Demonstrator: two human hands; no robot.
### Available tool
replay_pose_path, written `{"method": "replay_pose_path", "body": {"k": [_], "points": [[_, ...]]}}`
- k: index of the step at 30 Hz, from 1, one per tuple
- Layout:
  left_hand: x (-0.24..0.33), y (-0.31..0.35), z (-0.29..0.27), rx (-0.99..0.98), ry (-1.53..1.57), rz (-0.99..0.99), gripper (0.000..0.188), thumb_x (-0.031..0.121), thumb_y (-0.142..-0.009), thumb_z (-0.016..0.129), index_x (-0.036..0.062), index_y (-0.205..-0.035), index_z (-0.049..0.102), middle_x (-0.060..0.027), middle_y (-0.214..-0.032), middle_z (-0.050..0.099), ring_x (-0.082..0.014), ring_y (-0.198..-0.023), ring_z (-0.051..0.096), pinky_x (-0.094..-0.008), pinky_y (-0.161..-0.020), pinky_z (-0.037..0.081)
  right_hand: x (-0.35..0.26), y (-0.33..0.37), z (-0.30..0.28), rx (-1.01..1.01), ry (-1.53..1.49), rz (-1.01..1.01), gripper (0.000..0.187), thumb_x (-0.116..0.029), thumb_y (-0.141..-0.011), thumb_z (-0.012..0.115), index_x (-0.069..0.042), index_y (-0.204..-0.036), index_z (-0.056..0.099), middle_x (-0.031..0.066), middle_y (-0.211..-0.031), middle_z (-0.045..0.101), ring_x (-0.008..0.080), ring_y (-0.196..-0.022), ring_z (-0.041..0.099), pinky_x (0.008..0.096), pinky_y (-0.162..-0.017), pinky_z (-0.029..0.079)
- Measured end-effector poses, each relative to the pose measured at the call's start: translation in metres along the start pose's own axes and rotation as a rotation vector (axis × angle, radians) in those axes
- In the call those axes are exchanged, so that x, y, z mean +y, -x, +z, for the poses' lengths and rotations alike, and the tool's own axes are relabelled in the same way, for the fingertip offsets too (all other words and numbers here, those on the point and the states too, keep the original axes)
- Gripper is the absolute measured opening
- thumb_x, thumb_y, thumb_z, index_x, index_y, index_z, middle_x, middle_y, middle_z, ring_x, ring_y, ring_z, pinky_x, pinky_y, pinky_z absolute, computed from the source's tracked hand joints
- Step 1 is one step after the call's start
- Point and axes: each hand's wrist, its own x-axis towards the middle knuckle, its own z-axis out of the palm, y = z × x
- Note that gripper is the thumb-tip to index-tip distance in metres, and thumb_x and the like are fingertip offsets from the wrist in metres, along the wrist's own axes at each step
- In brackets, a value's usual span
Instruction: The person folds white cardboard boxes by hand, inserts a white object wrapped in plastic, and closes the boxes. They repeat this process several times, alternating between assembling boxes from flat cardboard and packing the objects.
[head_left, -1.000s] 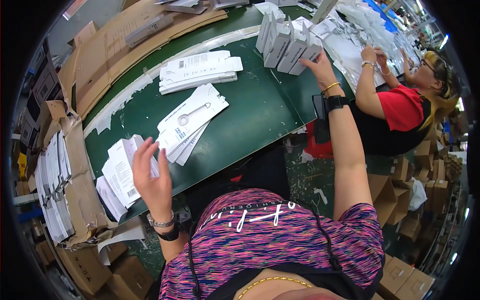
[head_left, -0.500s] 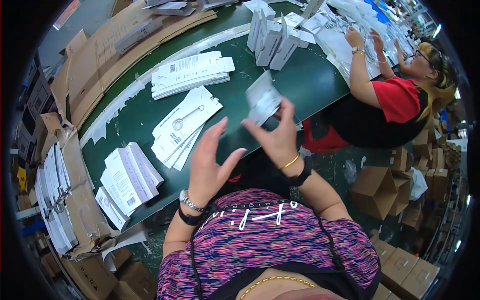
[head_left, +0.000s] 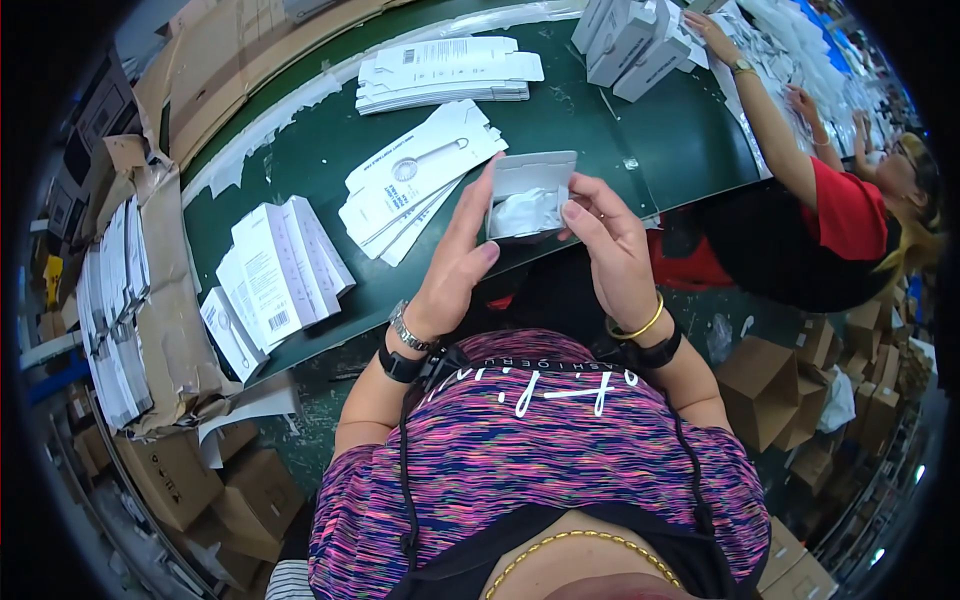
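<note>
Between my two hands is a small white carton (head_left: 535, 170) with its top flap standing up. Crumpled clear-white plastic wrapping (head_left: 527, 213) shows in its mouth; what the wrapping covers cannot be made out. My left hand (head_left: 456, 262) presses along the carton's left side, fingers upright and thumb near the front edge. On the opposite side my right hand (head_left: 618, 245) grips it, thumb at the near right corner and fingers bent behind. Just beyond my left hand, flattened printed cartons (head_left: 420, 175) lie fanned out on the green table (head_left: 585, 135).
Another stack of flat cartons (head_left: 445, 68) lies farther back. Partly unfolded cartons (head_left: 272, 268) rest at the left, and upright boxes (head_left: 640, 50) stand at the far right. A co-worker's hand (head_left: 712, 38) reaches beside those boxes. Brown cardboard boxes (head_left: 757, 385) sit on the floor at right.
My left hand, open and apart before, now holds the carton's left side. The carton has come nearer to me and turned, so its opening faces me. The co-worker's arm has reached toward the upright boxes.
</note>
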Motion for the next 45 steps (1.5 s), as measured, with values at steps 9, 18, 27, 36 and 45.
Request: {"method": "replay_pose_path", "body": {"k": [9,18,27,36,45], "points": [[0.008,-0.012,0.0,-0.031,0.369,-0.217,0.065,0.023,-0.095,0.049,-0.0031,-0.155,0.043,-0.0147,-0.148,0.054,-0.0241,-0.14,0.047,-0.0361,-0.121,0.03,-0.007,-0.001,0.003,-0.001,-0.086,0.079,0.023,0.001,-0.098,0.067,0.001,-0.12,0.066,0.0018,-0.106,0.064,0.0066,-0.092,0.059,0.0215,-0.08,0.049],[0.008,-0.029,0.016,-0.038,0.217,-0.222,0.041,0.004,-0.091,0.057,0.0018,-0.131,0.064,-0.0048,-0.122,0.064,-0.0138,-0.112,0.06,-0.0295,-0.1,0.047,-0.007,0.005,0.009,0.059,0.074,-0.225,0.031,0.004,-0.096,0.07,0.004,-0.127,0.065,0.0066,-0.116,0.058,0.008,-0.091,0.06,0.0223,-0.081,0.051],[0.014,-0.031,0.02,0.004,0.277,-0.224,0.032,0.0,-0.094,0.055,0.0014,-0.124,0.065,-0.0026,-0.115,0.066,-0.0096,-0.105,0.06,-0.027,-0.095,0.049,-0.026,0.014,-0.002,-0.079,0.165,-0.227,0.049,0.014,-0.091,0.069,0.005,-0.138,0.06,0.0088,-0.105,0.064,0.0147,-0.094,0.062,0.0274,-0.085,0.05],[0.011,-0.027,0.02,0.025,0.269,-0.219,0.028,0.003,-0.096,0.055,0.0008,-0.122,0.064,-0.0031,-0.114,0.067,-0.0086,-0.103,0.06,-0.0258,-0.094,0.049,-0.011,0.013,0.005,0.006,0.272,-0.404,0.057,0.013,-0.09,0.071,0.005,-0.142,0.05,0.0108,-0.105,0.066,0.0136,-0.098,0.064,0.0262,-0.086,0.05],[0.008,-0.026,0.019,0.012,0.229,-0.23,0.028,0.004,-0.096,0.057,0.0009,-0.123,0.064,-0.0024,-0.113,0.066,-0.0087,-0.103,0.06,-0.0259,-0.093,0.049,-0.032,0.01,0.008,-0.051,0.025,-0.143,0.049,0.013,-0.092,0.069,0.005,-0.139,0.057,0.01,-0.105,0.066,0.0099,-0.09,0.061,0.0227,-0.082,0.049]]}}
